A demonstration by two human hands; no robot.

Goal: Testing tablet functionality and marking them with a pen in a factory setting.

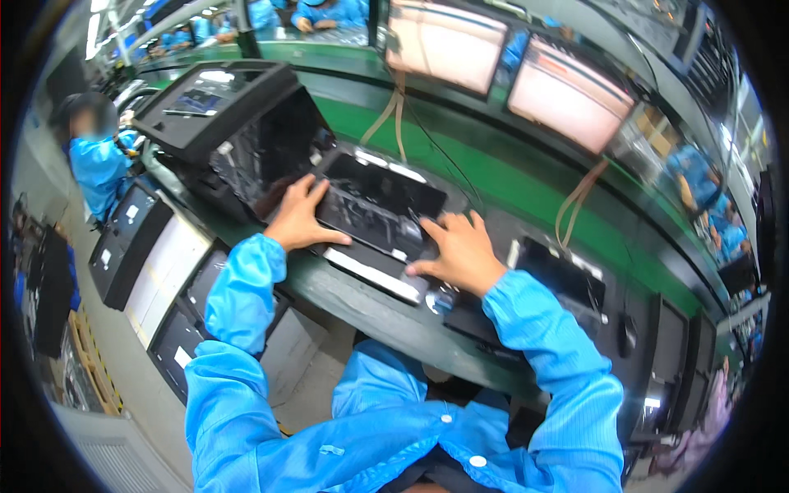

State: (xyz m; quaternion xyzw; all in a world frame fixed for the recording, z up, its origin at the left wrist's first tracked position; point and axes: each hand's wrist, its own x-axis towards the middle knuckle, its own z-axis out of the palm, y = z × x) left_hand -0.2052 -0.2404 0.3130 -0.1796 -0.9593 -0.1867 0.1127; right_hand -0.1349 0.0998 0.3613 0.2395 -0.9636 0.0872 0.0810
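On the bench edge: one dark open laptop, long axis running lower-left to upper-right.
Hands: two, both flat on it; left hand spread at its left end, right hand pressing the near edge, neither gripping.
Beyond: two lit monitors.

Glossy black glass panel in a matt dark plastic tray; smooth blue cloth sleeves.

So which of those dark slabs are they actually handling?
Follow the green conveyor belt to its near edge. The one is the flat black panel lying open-faced between both hands: left hand, right hand. Its neighbours lie untouched.
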